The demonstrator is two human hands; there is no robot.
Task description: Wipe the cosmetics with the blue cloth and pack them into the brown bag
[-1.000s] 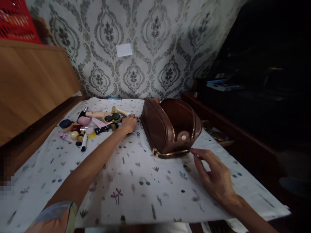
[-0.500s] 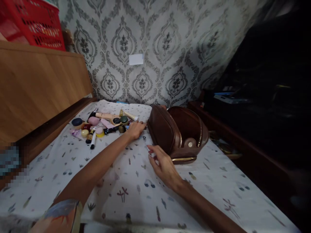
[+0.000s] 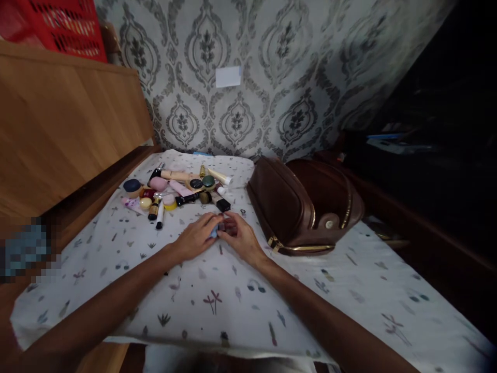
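Note:
Together above the printed cloth (image 3: 248,305), my left hand (image 3: 196,237) and my right hand (image 3: 244,239) meet at a small light-blue item (image 3: 214,231) with a darker end. My left fingers are closed around its blue part, while those of my right hand pinch at the dark end. Its exact kind is mostly hidden by the fingers. Just beyond lies a spread of cosmetics, among them a pink sponge (image 3: 158,184), a green-lidded jar (image 3: 208,181) and a black-capped tube (image 3: 222,204). A brown leather bag (image 3: 277,202) stands unzipped to the right.
A wooden panel (image 3: 70,109) rises on the left with a red plastic basket (image 3: 72,26) on top. Patterned wallpaper (image 3: 240,41) closes off the back, bearing a white card (image 3: 228,77). Dark furniture or fabric (image 3: 442,171) fills the right side.
My left hand has drawn back from beside the cosmetics with the small blue item. My right hand has moved left from the bag to meet it. The view has shifted slightly.

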